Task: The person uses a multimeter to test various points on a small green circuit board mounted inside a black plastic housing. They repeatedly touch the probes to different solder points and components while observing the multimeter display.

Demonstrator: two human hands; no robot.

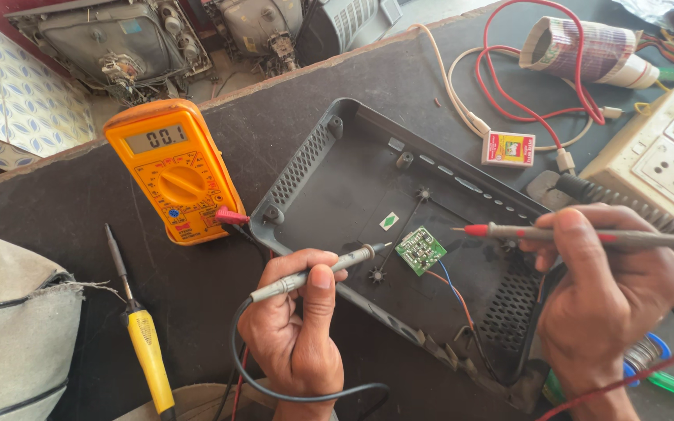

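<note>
While the left hand (294, 323) pinched the black probe (321, 270), its tip seemingly touching the green board (420, 250) (inside the dark casing (337, 187)), the right hand (606, 288) gripped the red probe (555, 233) above it, beside the orange meter (173, 171).

Grey rectangular screen (156, 138) near top of orange meter (175, 171), left of centre on dark table. Small white square label with green diamond (388, 221) stuck inside black plastic case (337, 179), just left of green circuit board. Little flat white box with red and yellow label (508, 148) lying right of case, among red and cream wires.
</note>
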